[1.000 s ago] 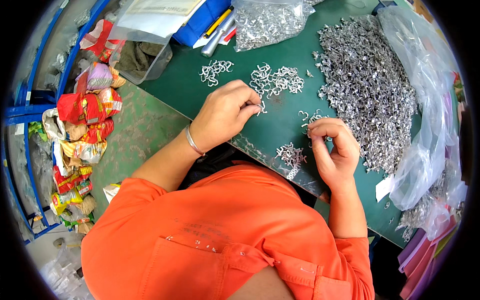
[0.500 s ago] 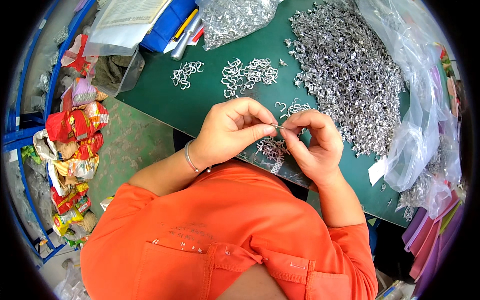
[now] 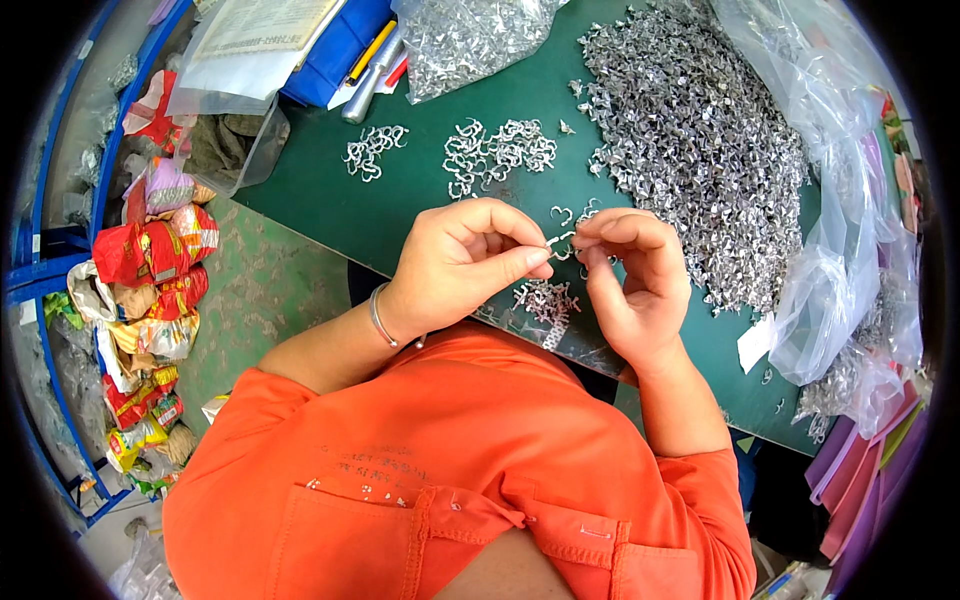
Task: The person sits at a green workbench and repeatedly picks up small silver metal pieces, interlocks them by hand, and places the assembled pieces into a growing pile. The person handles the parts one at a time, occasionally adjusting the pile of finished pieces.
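Observation:
My left hand [image 3: 455,255], with a bangle at the wrist, pinches a small curved silver metal piece [image 3: 560,239] between thumb and forefinger. Just right of that piece, the thumb and fingers of my right hand [image 3: 640,290] are drawn together; what they hold, if anything, is hidden. Below the fingertips, at the table's near edge, lies a little heap of small metal pieces [image 3: 545,300]. More curved metal pieces [image 3: 562,214] lie beyond my hands, partly covered by my right fingers.
Curved pieces form clusters [image 3: 520,146] and a smaller group [image 3: 374,152] on the green table [image 3: 310,190]. A large mound of silver metal parts [image 3: 700,150] spreads at the right beside clear plastic sheeting [image 3: 820,270]. A filled bag [image 3: 475,45] and blue bin [image 3: 340,55] stand behind.
My right fingertips have drawn slightly away from my left ones and up, leaving the curved piece showing at the left fingertips. My left hand has barely moved.

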Available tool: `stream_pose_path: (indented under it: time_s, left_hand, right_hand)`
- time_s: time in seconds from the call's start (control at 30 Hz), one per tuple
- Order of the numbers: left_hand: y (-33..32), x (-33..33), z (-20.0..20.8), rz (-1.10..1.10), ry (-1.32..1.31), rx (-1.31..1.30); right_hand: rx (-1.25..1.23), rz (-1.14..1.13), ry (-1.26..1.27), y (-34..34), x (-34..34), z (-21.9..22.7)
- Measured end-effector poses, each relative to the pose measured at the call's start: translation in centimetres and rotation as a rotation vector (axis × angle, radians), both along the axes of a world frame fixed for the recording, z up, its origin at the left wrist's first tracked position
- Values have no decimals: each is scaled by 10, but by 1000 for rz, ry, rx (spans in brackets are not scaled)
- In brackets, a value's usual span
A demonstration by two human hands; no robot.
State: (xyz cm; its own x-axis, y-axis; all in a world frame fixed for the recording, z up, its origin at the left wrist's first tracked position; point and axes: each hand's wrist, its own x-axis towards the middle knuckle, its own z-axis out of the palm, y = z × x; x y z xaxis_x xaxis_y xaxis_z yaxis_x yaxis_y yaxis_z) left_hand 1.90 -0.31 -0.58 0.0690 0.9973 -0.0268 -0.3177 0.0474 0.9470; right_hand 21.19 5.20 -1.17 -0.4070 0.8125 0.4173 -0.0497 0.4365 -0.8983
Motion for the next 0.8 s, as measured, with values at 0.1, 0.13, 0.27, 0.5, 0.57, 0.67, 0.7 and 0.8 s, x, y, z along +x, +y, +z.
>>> stream_pose_path:
  time_s: [0.1,0.13,0.27,0.5,0.57,0.67,0.7,0.8]
  left_hand:
    - [0,0,0,9,24,40]
    - [0,0,0,9,36,61]
    - [-2,3,-4,29,68,159]
    - [11,-20,13,144,750,509]
    - [16,-41,5,351,686,334]
    - [19,-62,10,355,886,205]
    - [20,-66,12,309,979,185]
    - [16,-57,4,211,1066,200]
  right_hand:
    - [-75,12,43,0,3,-2]
    - [-86,18,53,0,3,-2]
    - [-47,69,86,-2,-1,-1]
    - [199,-29,-240,12,11,15]
    - [94,-55,-406,16,19,30]
    - [88,-43,-570,21,31,29]
    - [105,-38,-613,22,31,29]
    - [116,-112,-580,19,25,29]
